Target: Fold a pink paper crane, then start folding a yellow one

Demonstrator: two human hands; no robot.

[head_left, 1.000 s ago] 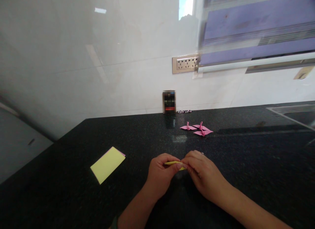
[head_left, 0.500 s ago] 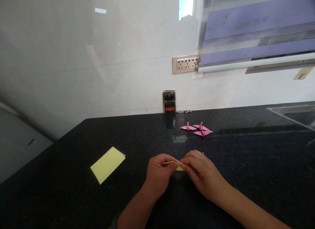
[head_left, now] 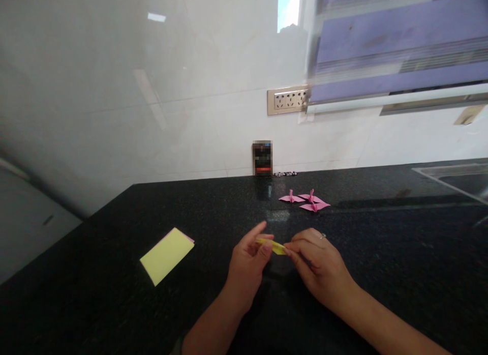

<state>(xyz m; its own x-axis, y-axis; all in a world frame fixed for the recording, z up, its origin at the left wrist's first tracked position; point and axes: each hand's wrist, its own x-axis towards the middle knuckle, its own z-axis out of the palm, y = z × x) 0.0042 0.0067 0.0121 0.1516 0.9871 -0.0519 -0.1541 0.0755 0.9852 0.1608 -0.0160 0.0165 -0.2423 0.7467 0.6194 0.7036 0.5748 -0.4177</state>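
A small folded yellow paper (head_left: 275,246) is held just above the black stone counter (head_left: 114,294), between both hands. My left hand (head_left: 247,266) pinches its left end with the thumb and lower fingers, and the index finger sticks up. Closed in a pinch on the right end is my right hand (head_left: 318,266), which wears a ring. Most of the paper is hidden by the fingers.
A stack of yellow paper sheets (head_left: 166,255) with a pink edge lies to the left. Three pink paper cranes (head_left: 305,201) sit further back. A small dark box (head_left: 262,158) stands against the white wall, under a socket strip (head_left: 287,99). A sink edge (head_left: 450,172) is at the far right.
Both hands have lifted the yellow paper a little off the counter. My left index finger has come off the paper and now points up.
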